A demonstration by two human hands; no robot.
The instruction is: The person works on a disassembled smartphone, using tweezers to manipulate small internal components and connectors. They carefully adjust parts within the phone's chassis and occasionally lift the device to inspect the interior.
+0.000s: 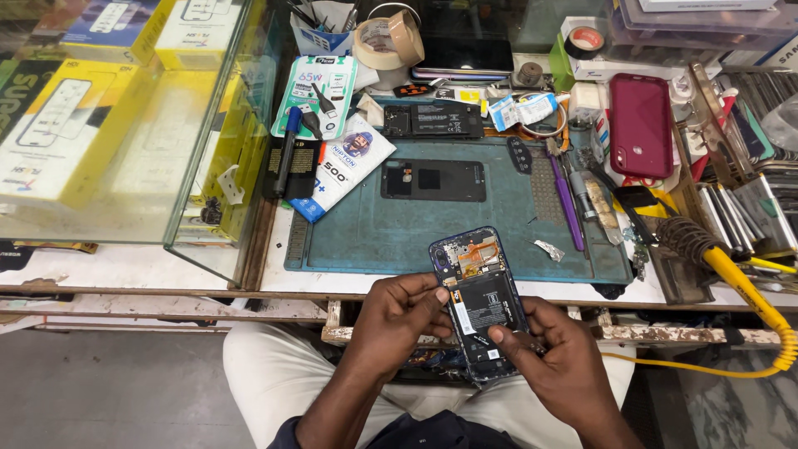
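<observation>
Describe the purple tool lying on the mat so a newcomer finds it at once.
Start at the teal work mat on the bench, above the opened phone held in the left hand and right hand. Along the mat's right edge lies the purple tool, slim and pointing roughly away from the person. The tools beside it are grey metal or black.

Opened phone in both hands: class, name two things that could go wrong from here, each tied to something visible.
1. The opened phone is held past the bench edge, over the lap; a slip from the left hand or right hand could drop it.
2. Its battery and orange flex lie exposed; fingertips pressing there might damage them.
</observation>
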